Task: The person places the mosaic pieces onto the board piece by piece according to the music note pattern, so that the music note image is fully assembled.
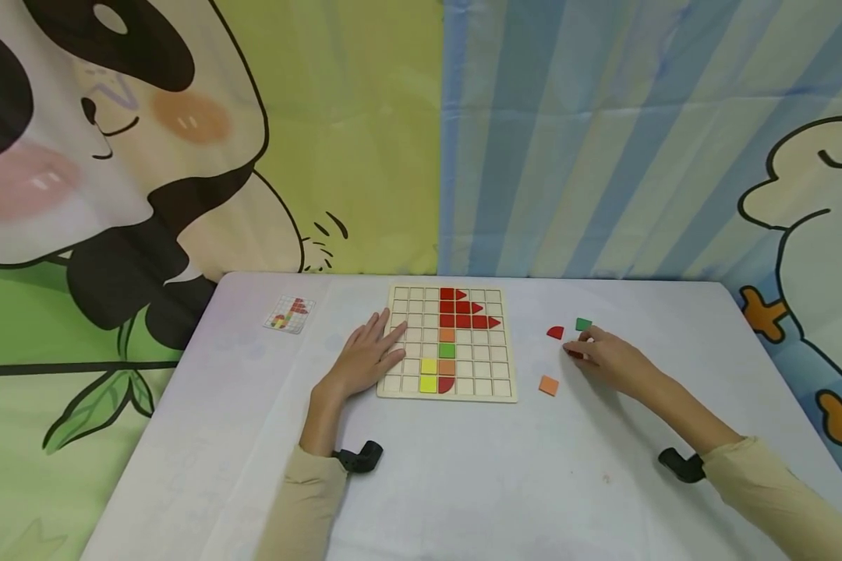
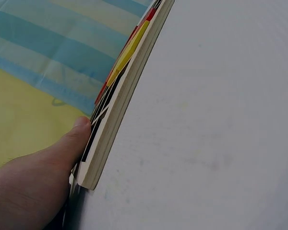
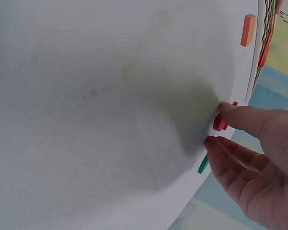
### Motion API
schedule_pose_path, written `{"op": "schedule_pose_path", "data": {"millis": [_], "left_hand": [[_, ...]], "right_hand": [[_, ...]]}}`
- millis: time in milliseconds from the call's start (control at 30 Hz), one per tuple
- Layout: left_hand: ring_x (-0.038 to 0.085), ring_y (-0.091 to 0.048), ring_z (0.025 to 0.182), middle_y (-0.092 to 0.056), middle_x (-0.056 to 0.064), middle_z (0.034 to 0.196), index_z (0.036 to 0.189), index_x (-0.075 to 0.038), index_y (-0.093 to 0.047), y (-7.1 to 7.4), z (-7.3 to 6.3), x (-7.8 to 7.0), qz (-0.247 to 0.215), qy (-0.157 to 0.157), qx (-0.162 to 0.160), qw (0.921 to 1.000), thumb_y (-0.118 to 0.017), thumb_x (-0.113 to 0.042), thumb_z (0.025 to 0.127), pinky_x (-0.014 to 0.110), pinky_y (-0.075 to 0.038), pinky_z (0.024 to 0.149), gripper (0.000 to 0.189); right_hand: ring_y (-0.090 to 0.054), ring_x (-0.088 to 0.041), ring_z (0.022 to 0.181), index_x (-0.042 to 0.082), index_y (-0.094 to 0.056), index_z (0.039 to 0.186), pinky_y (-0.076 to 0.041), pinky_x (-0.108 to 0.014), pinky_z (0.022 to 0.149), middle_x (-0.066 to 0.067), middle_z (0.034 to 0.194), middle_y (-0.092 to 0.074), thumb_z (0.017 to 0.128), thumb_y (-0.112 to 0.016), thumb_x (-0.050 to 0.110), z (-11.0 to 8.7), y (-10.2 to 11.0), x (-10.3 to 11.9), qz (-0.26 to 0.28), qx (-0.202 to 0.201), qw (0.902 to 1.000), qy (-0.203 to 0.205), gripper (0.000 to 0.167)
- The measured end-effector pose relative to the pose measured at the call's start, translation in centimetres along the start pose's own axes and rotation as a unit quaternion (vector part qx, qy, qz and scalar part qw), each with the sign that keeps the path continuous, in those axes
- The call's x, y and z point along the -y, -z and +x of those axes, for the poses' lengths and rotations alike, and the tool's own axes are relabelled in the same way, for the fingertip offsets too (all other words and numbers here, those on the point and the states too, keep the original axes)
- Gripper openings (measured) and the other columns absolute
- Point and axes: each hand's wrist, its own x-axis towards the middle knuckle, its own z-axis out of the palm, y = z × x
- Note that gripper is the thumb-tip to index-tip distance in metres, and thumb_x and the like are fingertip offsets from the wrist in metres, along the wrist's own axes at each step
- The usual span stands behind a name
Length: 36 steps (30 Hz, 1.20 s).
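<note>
On the white table lies a wooden grid board (image 1: 481, 368), partly filled with red, orange, green and yellow pieces. My left hand (image 1: 362, 360) rests on its left edge, fingers spread; in the left wrist view the thumb (image 2: 72, 143) lies along the board's rim. To the right of the board, my right hand (image 1: 612, 360) reaches down to a small red piece (image 3: 217, 123). Thumb and fingertips stand on either side of that piece, with a gap visible. Close by lie a red quarter-round piece (image 1: 555, 333) and a green piece (image 1: 583, 323).
An orange square (image 1: 549, 386) lies between the board and my right hand. A small pattern card (image 1: 290, 315) sits at the table's back left. Printed cloth (image 1: 365, 140) hangs behind the table's far edge. Each wrist carries a black camera mount (image 1: 360, 457).
</note>
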Motion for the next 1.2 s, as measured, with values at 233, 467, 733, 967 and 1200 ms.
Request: {"op": "schedule_pose_path", "data": {"millis": [233, 467, 733, 967, 1200], "left_hand": [[0.034, -0.002, 0.163, -0.005, 0.013, 0.175, 0.165, -0.021, -0.029, -0.1, -0.1, 0.1, 0.002, 0.000, -0.003, 1.0000, -0.046, -0.045, 0.109, 0.057, -0.007, 0.130, 0.063], [0.032, 0.000, 0.163, -0.003, 0.010, 0.176, 0.165, -0.024, -0.027, -0.1, -0.1, 0.2, 0.000, 0.008, 0.005, 1.0000, -0.045, -0.047, 0.109, 0.055, -0.006, 0.130, 0.063], [0.032, -0.001, 0.163, -0.004, 0.010, 0.176, 0.165, -0.024, -0.028, -0.1, 0.1, 0.2, 0.001, 0.003, 0.001, 1.0000, -0.045, -0.047, 0.109, 0.056, -0.007, 0.130, 0.063], [0.030, 0.001, 0.163, -0.002, 0.008, 0.176, 0.166, -0.026, -0.026, -0.2, 0.4, 0.2, 0.007, -0.001, 0.008, 0.9999, -0.041, -0.050, 0.110, 0.055, -0.007, 0.130, 0.062], [0.032, -0.001, 0.163, -0.003, 0.010, 0.176, 0.165, -0.024, -0.029, -0.1, 0.2, 0.3, 0.004, -0.003, 0.004, 1.0000, -0.045, -0.047, 0.109, 0.057, -0.008, 0.130, 0.062]], "right_hand": [[-0.064, -0.023, 0.082, -0.001, -0.079, 0.103, -0.061, -0.035, 0.073, -0.011, 0.094, -0.068, 0.084, -0.080, -0.004, 0.9, 0.1, 0.6, 0.023, 0.005, 0.9997, 0.008, 0.019], [-0.061, -0.016, 0.081, 0.002, -0.079, 0.109, -0.055, -0.027, 0.068, -0.006, 0.096, -0.066, 0.089, -0.078, 0.000, 3.8, 0.1, 4.9, 0.066, 0.003, 0.9972, 0.035, 0.020], [-0.059, -0.017, 0.081, 0.003, -0.079, 0.111, -0.054, -0.022, 0.069, -0.009, 0.099, -0.065, 0.092, -0.076, 0.005, 10.5, -1.1, 12.5, 0.101, 0.036, 0.9866, 0.123, 0.019], [-0.059, -0.015, 0.081, 0.007, -0.081, 0.112, -0.051, -0.019, 0.072, -0.009, 0.098, -0.067, 0.097, -0.072, 0.009, 14.9, -2.7, 15.5, 0.046, 0.117, 0.9820, 0.141, 0.017], [-0.064, -0.019, 0.088, 0.005, -0.079, 0.111, -0.058, -0.028, 0.084, -0.009, 0.102, -0.071, 0.096, -0.074, 0.010, 15.6, -3.3, 16.3, 0.026, 0.132, 0.9822, 0.131, 0.016]]}}
